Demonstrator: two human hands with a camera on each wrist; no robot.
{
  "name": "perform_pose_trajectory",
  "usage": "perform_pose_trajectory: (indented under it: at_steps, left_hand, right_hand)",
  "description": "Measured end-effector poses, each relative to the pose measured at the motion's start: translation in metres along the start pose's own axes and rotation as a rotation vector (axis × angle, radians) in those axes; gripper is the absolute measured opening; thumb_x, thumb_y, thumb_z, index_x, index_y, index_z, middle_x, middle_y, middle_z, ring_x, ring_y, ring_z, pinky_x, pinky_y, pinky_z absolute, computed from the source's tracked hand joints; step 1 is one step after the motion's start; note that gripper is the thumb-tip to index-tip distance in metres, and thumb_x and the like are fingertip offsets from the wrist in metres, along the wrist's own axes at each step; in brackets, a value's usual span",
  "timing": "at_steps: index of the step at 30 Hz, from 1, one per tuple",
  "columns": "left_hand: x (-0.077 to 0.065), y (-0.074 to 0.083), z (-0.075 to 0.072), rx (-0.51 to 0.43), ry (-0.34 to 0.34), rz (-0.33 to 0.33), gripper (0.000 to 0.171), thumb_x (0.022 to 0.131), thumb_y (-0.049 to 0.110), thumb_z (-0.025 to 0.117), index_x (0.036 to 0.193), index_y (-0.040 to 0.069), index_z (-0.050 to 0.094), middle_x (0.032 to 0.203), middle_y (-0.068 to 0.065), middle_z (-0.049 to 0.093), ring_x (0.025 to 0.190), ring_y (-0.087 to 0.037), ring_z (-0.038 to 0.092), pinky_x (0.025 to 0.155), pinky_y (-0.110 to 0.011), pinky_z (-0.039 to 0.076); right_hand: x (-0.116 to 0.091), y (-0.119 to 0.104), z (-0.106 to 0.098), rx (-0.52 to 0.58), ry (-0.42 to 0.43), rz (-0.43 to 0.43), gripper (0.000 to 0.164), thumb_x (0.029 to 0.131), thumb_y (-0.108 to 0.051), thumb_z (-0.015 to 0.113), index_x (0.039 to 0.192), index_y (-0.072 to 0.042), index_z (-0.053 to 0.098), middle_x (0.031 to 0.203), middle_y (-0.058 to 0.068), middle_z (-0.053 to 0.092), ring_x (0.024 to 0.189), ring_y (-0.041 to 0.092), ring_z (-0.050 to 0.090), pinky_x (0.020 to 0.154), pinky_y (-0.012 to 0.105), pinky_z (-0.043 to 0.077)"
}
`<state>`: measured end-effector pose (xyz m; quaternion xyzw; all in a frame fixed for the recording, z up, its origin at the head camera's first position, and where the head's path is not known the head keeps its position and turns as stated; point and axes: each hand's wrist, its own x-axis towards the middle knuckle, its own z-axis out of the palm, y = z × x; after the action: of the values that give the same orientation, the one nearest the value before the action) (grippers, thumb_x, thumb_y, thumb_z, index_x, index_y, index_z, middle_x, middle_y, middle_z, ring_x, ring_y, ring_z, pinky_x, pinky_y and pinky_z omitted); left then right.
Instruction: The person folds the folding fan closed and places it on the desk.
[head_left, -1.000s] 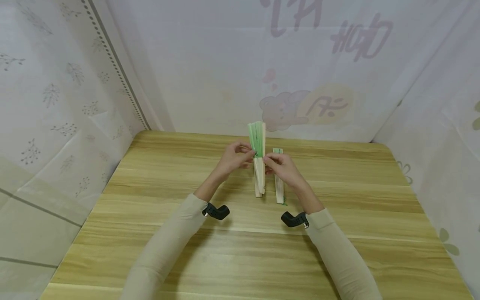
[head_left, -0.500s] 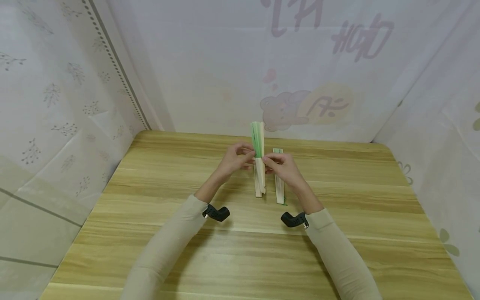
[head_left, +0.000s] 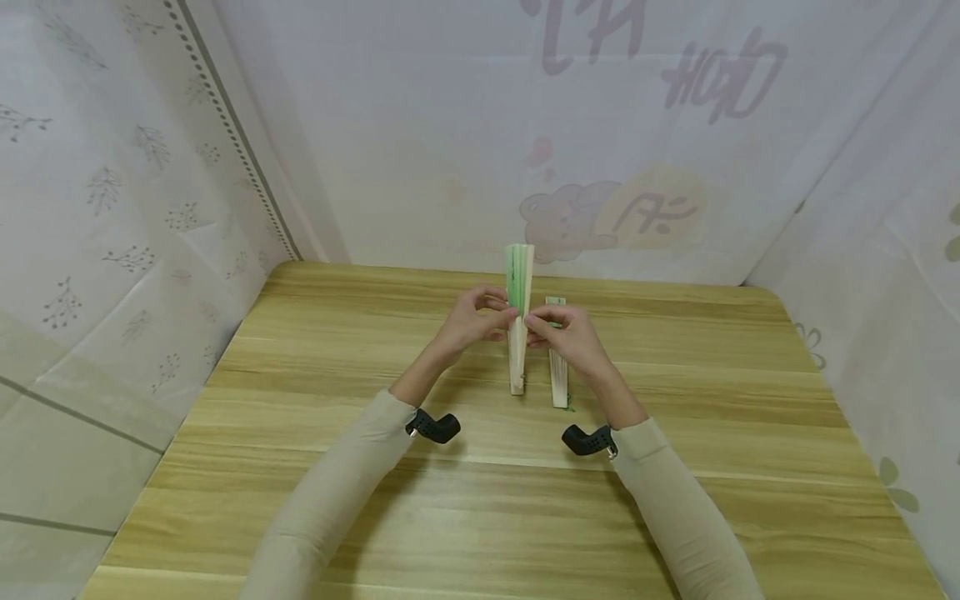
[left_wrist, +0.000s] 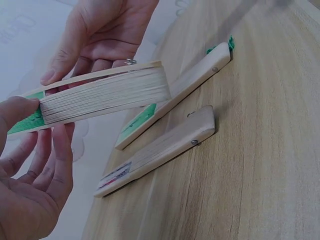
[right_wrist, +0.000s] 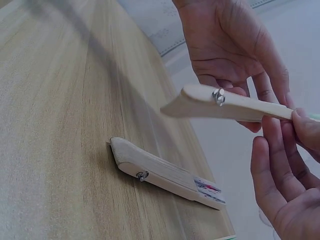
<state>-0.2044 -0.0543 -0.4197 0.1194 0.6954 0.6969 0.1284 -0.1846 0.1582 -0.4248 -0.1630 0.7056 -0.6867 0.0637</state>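
Both hands hold a folding fan (head_left: 516, 279) with a green leaf and pale wooden ribs, raised above the table. It is nearly folded, its ribs stacked in the left wrist view. My left hand (head_left: 472, 321) pinches it from the left, thumb on the green leaf's edge. From the other side, my right hand (head_left: 566, 337) pinches it near where leaf meets ribs. A second green fan (left_wrist: 175, 95) lies folded on the table beside my right hand, a green cord at its end. Another folded fan (right_wrist: 160, 172), with a printed leaf, lies below the held one, mostly hidden in the head view.
The wood-grain table (head_left: 480, 517) spreads around the hands. Printed cloth (head_left: 420, 142) hangs behind it and at both sides. A black camera mount (head_left: 435, 425) sits at the left wrist, another (head_left: 587, 439) at the right.
The top of the held fan has narrowed and shifted slightly right, its outer ribs closer together. My left thumb has edged right across it. The fans on the table have stayed put.
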Motion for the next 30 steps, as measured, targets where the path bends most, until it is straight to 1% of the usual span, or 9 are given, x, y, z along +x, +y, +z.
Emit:
perform_pose_trajectory:
  at_steps: [3,6,8,10,14,17,20,25,30]
  left_hand:
    - [-0.001,0.000,0.000,0.009,0.012,0.005,0.041,0.096,0.013,0.073,0.129,-0.004,0.055,0.117,-0.019,0.059,0.092,-0.030,0.066,0.075,-0.043,0.061]
    - [-0.002,0.000,0.001,0.004,0.013,0.016,0.038,0.097,0.012,0.072,0.128,-0.003,0.056,0.117,-0.020,0.059,0.091,-0.030,0.066,0.079,-0.050,0.060]
    - [-0.003,0.000,0.001,-0.005,0.008,0.023,0.036,0.097,0.010,0.071,0.128,-0.003,0.057,0.117,-0.021,0.059,0.091,-0.029,0.067,0.082,-0.055,0.058]
    - [-0.004,-0.001,0.001,-0.011,0.000,0.028,0.035,0.098,0.008,0.070,0.128,-0.004,0.058,0.117,-0.022,0.060,0.091,-0.029,0.067,0.084,-0.060,0.055]
    - [-0.006,0.000,-0.001,-0.023,-0.008,0.029,0.034,0.097,0.002,0.069,0.129,-0.004,0.059,0.117,-0.024,0.060,0.093,-0.030,0.067,0.086,-0.064,0.053]
    - [-0.008,0.000,-0.003,-0.023,-0.008,0.024,0.034,0.096,0.000,0.069,0.129,-0.004,0.059,0.117,-0.024,0.061,0.094,-0.031,0.067,0.086,-0.063,0.053]
    - [-0.011,-0.002,-0.005,0.001,-0.007,0.018,0.033,0.096,0.002,0.070,0.128,-0.003,0.060,0.116,-0.024,0.062,0.094,-0.030,0.067,0.083,-0.057,0.057]
    - [-0.014,-0.006,-0.008,0.018,0.010,0.005,0.030,0.096,0.003,0.071,0.125,-0.002,0.061,0.111,-0.023,0.065,0.089,-0.027,0.069,0.077,-0.053,0.060]
    - [-0.017,-0.008,-0.011,-0.004,0.048,-0.020,0.030,0.096,0.002,0.071,0.124,-0.002,0.061,0.110,-0.021,0.065,0.086,-0.027,0.069,0.076,-0.049,0.061]
  right_hand:
    - [0.000,-0.001,0.001,0.003,0.000,-0.006,0.019,0.100,-0.007,0.067,0.108,0.010,0.072,0.097,0.021,0.068,0.079,0.030,0.068,0.076,0.044,0.061]
    - [0.000,-0.002,0.002,0.006,0.002,-0.005,0.019,0.099,-0.009,0.069,0.107,0.008,0.072,0.096,0.023,0.068,0.081,0.035,0.069,0.077,0.043,0.061]
    - [0.000,-0.002,0.002,0.003,0.001,-0.003,0.020,0.098,-0.010,0.070,0.107,0.008,0.072,0.096,0.025,0.067,0.082,0.039,0.069,0.078,0.046,0.060]
    - [0.001,-0.001,0.002,0.005,0.000,0.000,0.020,0.098,-0.009,0.070,0.107,0.008,0.072,0.096,0.028,0.066,0.084,0.043,0.068,0.080,0.052,0.058]
    - [0.001,0.001,0.002,0.008,0.018,0.036,0.020,0.099,-0.008,0.068,0.109,0.010,0.070,0.095,0.027,0.066,0.081,0.038,0.069,0.082,0.060,0.055]
    - [0.001,0.003,0.003,0.016,0.031,0.077,0.021,0.100,-0.007,0.066,0.111,0.010,0.068,0.093,0.024,0.066,0.079,0.028,0.070,0.084,0.060,0.054]
    - [0.001,0.004,0.005,0.021,0.029,0.105,0.022,0.100,-0.007,0.066,0.113,0.011,0.067,0.093,0.022,0.067,0.078,0.023,0.070,0.084,0.058,0.055]
    - [0.003,0.006,0.010,0.000,0.015,0.117,0.024,0.101,-0.006,0.066,0.118,0.010,0.065,0.094,0.020,0.068,0.078,0.022,0.070,0.082,0.052,0.058]
    - [0.002,0.011,0.015,-0.035,-0.020,0.141,0.032,0.102,-0.010,0.065,0.129,0.007,0.062,0.097,0.020,0.068,0.080,0.028,0.072,0.082,0.052,0.058]
